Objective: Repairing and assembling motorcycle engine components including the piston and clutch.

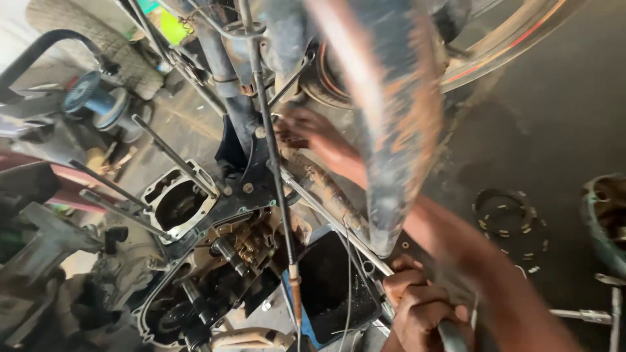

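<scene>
Engine case [215, 274], hands apparently gripping frame tube [345, 228]

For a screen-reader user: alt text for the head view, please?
One hand reaches into a motorcycle frame above an opened engine case, while the other hand grips a dark bar low in the picture. A blurred, rusty panel crosses the foreground.
</scene>
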